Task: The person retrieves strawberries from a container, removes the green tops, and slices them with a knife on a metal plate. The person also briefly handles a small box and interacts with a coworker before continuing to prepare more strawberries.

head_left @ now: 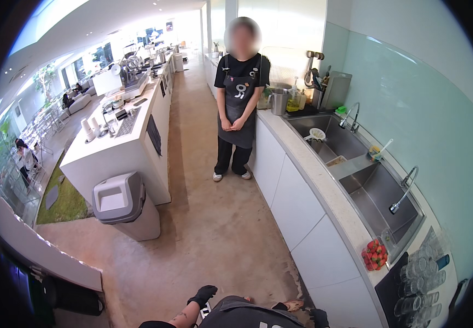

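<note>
The left hand (202,296), in a black glove, hung low over the floor (214,235), its fingers curled loosely and holding nothing. Whether the right hand's fingers were wide or closed could not be told; only a dark shape showed at the bottom edge. Nearest on the right stood the bench (324,188), bearing a tub of strawberries (375,254) beside the sink (381,199). A person in an apron (238,101) stood farther along.

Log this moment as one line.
left hand: black glove, nothing seen held, above floor | right hand: at frame edge, grip unclear | strawberries on counter by sink | person in apron standing
</note>
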The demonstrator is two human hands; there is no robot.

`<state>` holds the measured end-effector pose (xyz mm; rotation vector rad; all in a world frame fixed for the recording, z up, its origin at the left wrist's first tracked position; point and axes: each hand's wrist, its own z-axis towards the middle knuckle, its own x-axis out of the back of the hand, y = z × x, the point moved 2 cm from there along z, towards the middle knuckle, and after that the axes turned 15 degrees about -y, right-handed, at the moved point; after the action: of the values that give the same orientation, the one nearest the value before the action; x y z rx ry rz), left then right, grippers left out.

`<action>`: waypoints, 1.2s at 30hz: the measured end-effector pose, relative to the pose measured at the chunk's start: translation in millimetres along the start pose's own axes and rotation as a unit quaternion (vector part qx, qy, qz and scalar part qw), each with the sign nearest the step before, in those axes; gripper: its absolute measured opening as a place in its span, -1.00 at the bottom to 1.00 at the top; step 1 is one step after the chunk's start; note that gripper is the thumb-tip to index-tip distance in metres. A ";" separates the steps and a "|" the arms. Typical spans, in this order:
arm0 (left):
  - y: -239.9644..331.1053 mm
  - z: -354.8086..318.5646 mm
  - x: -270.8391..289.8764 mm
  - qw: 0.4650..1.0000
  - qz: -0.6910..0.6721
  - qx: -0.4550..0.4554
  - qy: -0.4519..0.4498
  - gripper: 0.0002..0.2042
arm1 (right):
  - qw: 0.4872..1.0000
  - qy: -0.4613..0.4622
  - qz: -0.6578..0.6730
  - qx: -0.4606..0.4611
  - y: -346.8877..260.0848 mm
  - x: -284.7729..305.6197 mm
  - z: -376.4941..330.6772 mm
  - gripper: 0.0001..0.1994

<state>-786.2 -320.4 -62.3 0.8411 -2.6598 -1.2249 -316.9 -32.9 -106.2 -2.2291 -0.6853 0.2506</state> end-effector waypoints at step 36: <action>-5.2 3.9 8.2 0.999 0.033 0.032 0.005 -0.62 | 0.989 -0.040 -0.143 0.005 5.3 7.4 -5.0 -0.72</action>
<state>-792.0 -324.8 -69.9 0.7610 -2.7079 -1.1232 -306.8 -34.9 -106.3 -2.0880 -1.0340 0.1991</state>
